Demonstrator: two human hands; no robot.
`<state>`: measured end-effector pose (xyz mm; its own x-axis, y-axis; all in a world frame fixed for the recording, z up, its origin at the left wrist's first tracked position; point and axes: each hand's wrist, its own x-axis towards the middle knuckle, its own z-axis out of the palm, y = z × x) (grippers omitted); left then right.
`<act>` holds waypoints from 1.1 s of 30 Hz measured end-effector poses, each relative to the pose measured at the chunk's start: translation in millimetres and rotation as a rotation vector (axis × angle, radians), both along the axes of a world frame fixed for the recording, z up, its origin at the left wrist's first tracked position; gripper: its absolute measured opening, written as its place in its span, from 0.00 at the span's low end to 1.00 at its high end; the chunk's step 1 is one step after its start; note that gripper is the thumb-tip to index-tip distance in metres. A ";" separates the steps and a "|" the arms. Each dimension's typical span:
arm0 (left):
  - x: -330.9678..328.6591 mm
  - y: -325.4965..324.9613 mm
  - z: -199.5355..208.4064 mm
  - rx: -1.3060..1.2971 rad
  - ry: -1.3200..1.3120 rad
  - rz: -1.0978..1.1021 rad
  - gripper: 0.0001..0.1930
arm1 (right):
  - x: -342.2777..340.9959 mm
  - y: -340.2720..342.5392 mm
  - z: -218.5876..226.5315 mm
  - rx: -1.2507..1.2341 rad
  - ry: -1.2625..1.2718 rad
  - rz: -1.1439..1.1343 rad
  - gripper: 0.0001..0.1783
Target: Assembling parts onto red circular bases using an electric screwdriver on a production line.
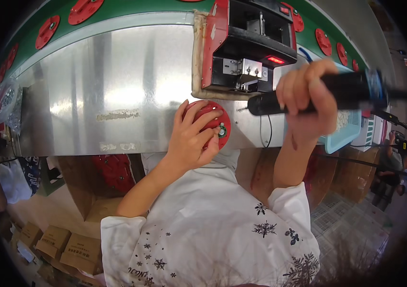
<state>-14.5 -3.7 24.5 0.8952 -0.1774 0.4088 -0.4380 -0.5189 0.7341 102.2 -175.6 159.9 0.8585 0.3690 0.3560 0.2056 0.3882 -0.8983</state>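
My left hand (191,137) lies over a red round housing (226,118) at the near edge of the metal table, fingers curved across its top and thumb by its right side. A small green circuit board (222,130) with a pale round part shows on the housing beside the thumb. Raised to the right, my right hand (311,95) is wrapped round a black electric screwdriver (352,91), held almost level. Its bit points left toward the housing, apart from it. The screwdriver's back end is blurred.
Beyond the housing stands a black and red machine (273,43) with a lit red display. A green conveyor (26,40) at the far side carries several red housings (47,32). On the right is a light blue basket (333,143); a clear bag (6,100) lies left. Cardboard boxes (81,251) sit lower left.
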 end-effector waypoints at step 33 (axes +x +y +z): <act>-0.5 5.1 -9.3 -0.005 0.004 -0.046 0.12 | -92.7 13.3 -47.3 -0.091 0.075 -0.275 0.10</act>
